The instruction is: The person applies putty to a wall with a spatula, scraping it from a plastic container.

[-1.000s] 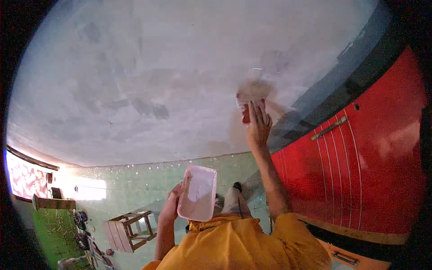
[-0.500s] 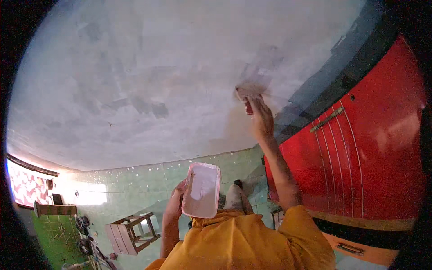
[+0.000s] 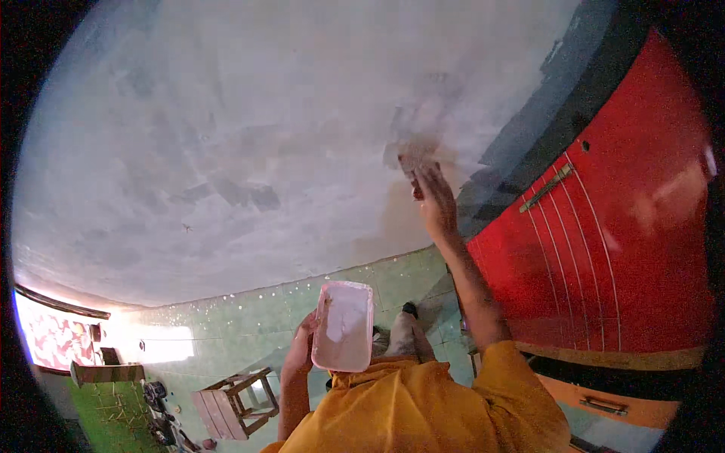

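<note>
My right hand (image 3: 436, 198) is raised against the whitish wall (image 3: 302, 90), its fingers closed round a wide flat tool (image 3: 418, 158) with a red handle. The tool's front edge meets the wall and is blurred, so whether it is a blade or bristles is unclear. Darker, damp-looking patches surround it. Low in front of me, my left hand (image 3: 305, 329) grips the left side of a pale pink rectangular tub (image 3: 368, 332). White paint or paste (image 3: 343, 317) lies inside the tub, with smears along its walls. Part of the left hand is hidden behind the tub.
A red door (image 3: 649, 204) with a metal latch stands at right, beside a dark frame (image 3: 521, 143). An orange drawer front (image 3: 581, 394) lies below it. At lower left are a wooden stool (image 3: 234, 400) and a bicycle (image 3: 162, 423). White spots dot the green tiled floor (image 3: 264, 317).
The view has shifted slightly, with the floor and stool a little lower and further right. The tool and my right hand stay at nearly the same spot on the wall. The left hand still holds the tub.
</note>
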The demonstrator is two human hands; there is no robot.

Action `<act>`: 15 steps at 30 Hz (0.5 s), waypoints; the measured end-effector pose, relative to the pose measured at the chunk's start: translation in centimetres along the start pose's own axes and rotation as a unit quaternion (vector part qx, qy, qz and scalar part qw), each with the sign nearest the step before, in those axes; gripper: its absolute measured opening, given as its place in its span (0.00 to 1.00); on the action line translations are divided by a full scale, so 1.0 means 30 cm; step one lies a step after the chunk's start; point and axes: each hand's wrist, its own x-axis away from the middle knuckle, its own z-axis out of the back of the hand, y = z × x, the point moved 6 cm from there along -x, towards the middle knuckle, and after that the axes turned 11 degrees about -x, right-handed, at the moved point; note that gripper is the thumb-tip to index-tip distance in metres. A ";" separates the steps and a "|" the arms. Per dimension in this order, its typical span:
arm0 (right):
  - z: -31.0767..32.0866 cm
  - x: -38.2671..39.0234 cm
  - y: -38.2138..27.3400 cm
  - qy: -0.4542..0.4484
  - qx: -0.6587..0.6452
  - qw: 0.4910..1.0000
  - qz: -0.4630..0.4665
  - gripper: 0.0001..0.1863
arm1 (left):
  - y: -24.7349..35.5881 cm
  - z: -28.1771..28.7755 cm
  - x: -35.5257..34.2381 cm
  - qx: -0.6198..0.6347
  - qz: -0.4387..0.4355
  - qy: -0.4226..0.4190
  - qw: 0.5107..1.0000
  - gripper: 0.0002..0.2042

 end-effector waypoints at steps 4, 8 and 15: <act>0.270 -0.252 -0.135 0.109 -0.048 0.990 0.069 0.36 | -0.002 0.014 0.018 0.029 0.008 0.010 0.999 0.30; 0.267 -0.335 -0.157 0.102 0.032 0.993 0.049 0.31 | -0.010 0.013 -0.007 0.033 -0.016 -0.006 0.999 0.30; 0.080 -0.142 -0.134 0.029 -0.029 0.997 0.058 0.28 | -0.012 0.009 0.004 0.053 0.007 0.008 0.999 0.29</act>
